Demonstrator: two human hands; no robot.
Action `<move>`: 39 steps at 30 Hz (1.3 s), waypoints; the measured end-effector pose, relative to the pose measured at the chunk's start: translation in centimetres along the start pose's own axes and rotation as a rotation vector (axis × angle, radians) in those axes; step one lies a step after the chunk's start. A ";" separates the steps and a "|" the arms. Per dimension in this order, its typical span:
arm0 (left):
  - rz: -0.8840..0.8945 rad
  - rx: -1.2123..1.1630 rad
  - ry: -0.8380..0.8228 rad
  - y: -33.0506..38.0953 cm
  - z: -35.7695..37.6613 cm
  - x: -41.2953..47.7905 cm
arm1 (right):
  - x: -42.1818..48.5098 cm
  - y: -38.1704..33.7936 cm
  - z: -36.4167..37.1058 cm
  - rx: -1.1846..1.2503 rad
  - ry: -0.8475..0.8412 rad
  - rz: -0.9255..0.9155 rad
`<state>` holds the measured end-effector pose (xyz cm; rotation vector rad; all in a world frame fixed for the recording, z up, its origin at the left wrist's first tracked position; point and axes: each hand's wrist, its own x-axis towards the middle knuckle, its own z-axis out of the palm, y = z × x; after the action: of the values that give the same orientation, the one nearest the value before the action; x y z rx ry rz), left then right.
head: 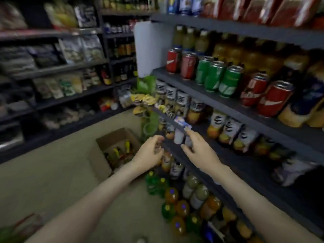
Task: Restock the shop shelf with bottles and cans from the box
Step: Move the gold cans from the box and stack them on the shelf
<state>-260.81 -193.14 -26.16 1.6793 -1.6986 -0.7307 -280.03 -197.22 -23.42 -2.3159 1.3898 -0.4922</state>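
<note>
Forearms stretched to mid-frame, my right hand (198,151) pinches a pale bottle (188,142) at the shelf (228,106), my left hand (150,152) is curled with contents unclear, and the box (105,139) has bottles left.

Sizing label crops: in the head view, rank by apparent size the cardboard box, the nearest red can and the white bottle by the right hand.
1. cardboard box
2. nearest red can, enlarged by nearness to the camera
3. white bottle, blurred and partly behind the shelf edge
</note>
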 end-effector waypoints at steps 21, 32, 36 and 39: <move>-0.587 0.225 -0.170 -36.4 -15.7 3.8 | 25.4 -9.3 29.9 -0.073 -0.557 0.059; -0.779 0.217 -0.240 -48.8 -12.5 18.2 | 40.3 0.0 42.1 -0.140 -0.717 0.165; -0.842 0.218 -0.251 -56.3 -8.8 23.0 | 45.4 3.7 49.2 -0.195 -0.774 0.154; -0.900 0.193 -0.291 -63.4 -3.9 25.6 | 48.3 7.1 56.7 -0.167 -0.842 0.190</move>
<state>-216.42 -220.61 -70.55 2.6040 -1.1399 -1.2860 -236.29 -234.66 -71.12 -2.0671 1.2016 0.6178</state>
